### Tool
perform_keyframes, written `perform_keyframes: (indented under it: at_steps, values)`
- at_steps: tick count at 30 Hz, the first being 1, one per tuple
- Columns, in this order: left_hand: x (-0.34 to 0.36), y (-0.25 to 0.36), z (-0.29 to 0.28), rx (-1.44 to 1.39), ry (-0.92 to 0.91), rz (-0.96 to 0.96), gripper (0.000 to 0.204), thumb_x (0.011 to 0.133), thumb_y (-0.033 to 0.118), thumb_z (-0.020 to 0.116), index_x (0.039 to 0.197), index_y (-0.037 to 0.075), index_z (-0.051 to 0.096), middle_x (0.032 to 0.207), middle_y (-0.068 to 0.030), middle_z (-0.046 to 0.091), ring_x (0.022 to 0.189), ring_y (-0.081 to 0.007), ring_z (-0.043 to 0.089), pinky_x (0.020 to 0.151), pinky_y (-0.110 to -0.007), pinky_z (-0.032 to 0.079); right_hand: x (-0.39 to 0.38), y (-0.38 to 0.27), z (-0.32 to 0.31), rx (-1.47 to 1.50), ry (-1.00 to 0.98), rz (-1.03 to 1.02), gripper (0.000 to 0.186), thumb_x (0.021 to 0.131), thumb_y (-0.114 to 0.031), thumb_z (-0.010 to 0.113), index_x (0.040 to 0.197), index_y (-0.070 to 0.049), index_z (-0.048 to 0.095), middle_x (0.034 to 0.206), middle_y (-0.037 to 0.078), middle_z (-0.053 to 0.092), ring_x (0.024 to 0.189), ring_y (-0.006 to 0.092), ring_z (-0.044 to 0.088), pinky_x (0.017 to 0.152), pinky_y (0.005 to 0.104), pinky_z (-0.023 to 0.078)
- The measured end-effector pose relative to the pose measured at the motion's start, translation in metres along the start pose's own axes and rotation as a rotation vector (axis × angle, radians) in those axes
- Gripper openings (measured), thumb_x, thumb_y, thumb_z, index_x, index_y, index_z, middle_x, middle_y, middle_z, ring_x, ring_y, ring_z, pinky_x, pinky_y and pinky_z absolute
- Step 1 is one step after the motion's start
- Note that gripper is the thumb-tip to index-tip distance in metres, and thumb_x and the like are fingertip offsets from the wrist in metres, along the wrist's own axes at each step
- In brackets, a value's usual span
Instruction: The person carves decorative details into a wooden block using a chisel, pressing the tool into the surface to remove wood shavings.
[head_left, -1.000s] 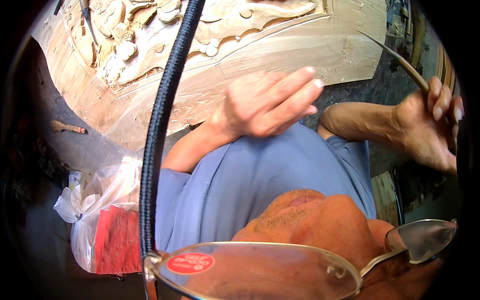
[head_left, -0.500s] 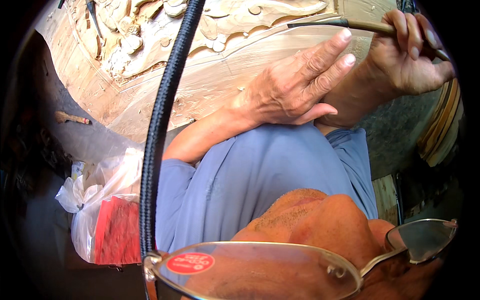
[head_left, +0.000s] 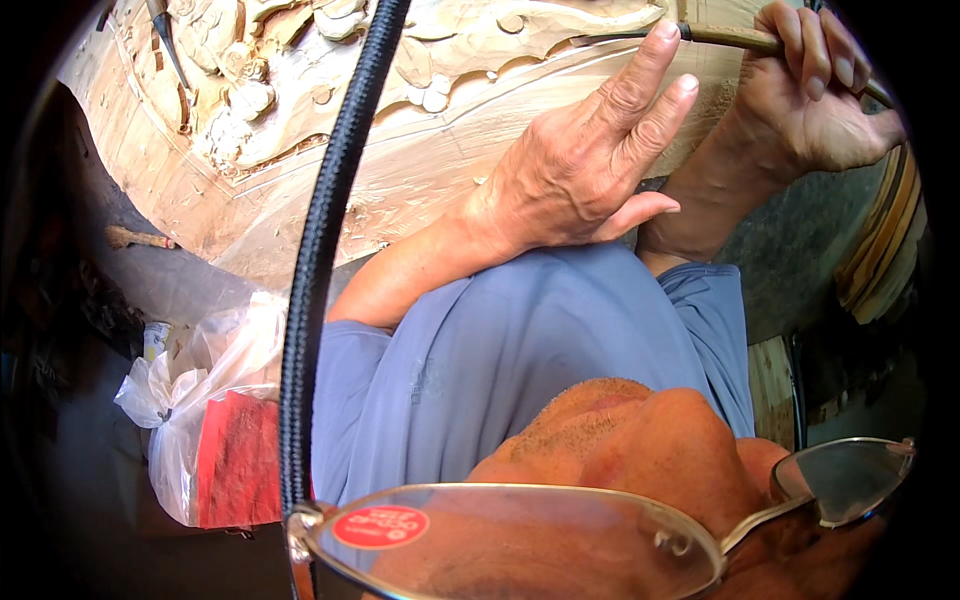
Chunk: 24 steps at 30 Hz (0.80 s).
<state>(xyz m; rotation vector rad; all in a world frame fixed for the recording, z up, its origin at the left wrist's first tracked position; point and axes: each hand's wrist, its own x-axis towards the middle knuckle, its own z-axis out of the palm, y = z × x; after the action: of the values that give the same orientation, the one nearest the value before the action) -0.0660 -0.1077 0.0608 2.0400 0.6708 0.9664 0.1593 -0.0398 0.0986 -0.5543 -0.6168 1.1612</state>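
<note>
My right hand (head_left: pixel 810 100) is closed around the wooden handle of a carving chisel (head_left: pixel 725 38) at the upper right. The chisel's dark metal shaft runs left, and its tip meets the carved wooden panel (head_left: pixel 420 170) near a curved groove. My left hand (head_left: pixel 575 175) lies flat on the panel's lower edge. Its fingers are stretched out, and the index fingertip touches the chisel shaft just ahead of the handle. The panel is pale wood with raised scrollwork and leaf shapes along the top.
A black cord (head_left: pixel 325 260) hangs down the middle left. A clear plastic bag holding something red (head_left: pixel 225 460) sits at lower left. Another tool (head_left: pixel 165 40) lies on the panel's upper left. A wood scrap (head_left: pixel 140 238) lies left, stacked planks (head_left: pixel 885 240) right.
My right hand has carried the chisel from the far right up to the panel. My left hand has slid up and right, and its fingers now reach the shaft.
</note>
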Motion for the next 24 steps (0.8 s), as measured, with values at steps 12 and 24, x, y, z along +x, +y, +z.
perform_keyframes:
  at_steps: [12, 24]
  values:
    - [-0.001, -0.026, 0.020, 0.140, 0.085, 0.147, 0.080, 0.085, 0.022, 0.080, 0.145, -0.015, 0.043, 0.153, -0.0440, 0.031, 0.135, -0.0507, 0.051, 0.103, -0.043, 0.053, 0.002, 0.016, 0.005, 0.115, 0.186, 0.117, 0.061, 0.110, -0.058, 0.032, 0.077, -0.009, 0.045, 0.067, 0.003, 0.040, 0.044, 0.0109, 0.030, 0.046, 0.0276, 0.029]
    - [-0.001, -0.033, 0.011, 0.119, 0.088, 0.192, 0.083, 0.080, 0.022, 0.084, 0.142, -0.016, 0.045, 0.152, -0.0465, 0.034, 0.137, -0.0544, 0.048, 0.107, -0.045, 0.051, -0.018, -0.026, 0.000, 0.149, 0.103, 0.292, 0.061, 0.076, -0.071, 0.078, 0.066, -0.013, 0.061, 0.070, 0.000, 0.060, 0.052, 0.0125, 0.051, 0.057, 0.0264, 0.037]
